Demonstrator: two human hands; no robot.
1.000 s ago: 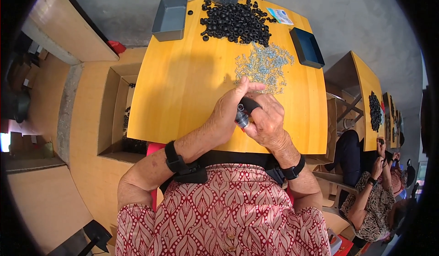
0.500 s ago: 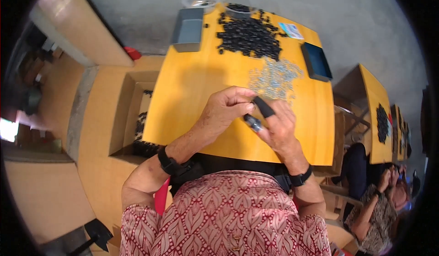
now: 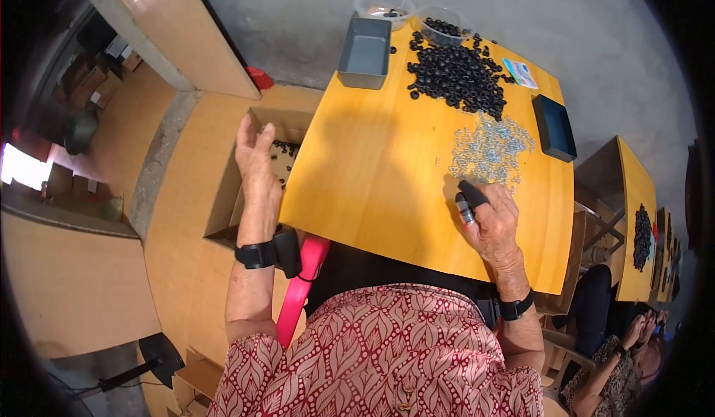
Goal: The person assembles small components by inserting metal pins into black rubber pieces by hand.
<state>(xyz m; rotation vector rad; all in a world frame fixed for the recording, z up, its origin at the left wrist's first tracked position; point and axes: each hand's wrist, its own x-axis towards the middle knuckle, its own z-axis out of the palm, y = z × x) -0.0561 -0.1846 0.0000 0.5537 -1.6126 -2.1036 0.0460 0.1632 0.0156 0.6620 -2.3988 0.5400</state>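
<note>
My left hand is off the table's left edge, over a cardboard box that holds several small black pieces. Its fingers are stretched and apart, and I see nothing in them. My right hand rests at the near edge of a spread of tiny silvery metal parts. A black sleeve covers its index finger, and a dark wrapping is around the thumb. Those two tips lie close together, the other fingers curled; anything between them is too small to tell. Beyond the metal parts lies a heap of black round knob-like pieces.
On the yellow table stand a grey tray at far left and a dark blue tray at right. Two clear tubs and a printed card are at the back. Another person sits at right.
My hands were together over the table's middle, fingertips meeting. Now the left has swung left over the cardboard box and opened; the right has moved right to the metal parts. The view has shifted.
</note>
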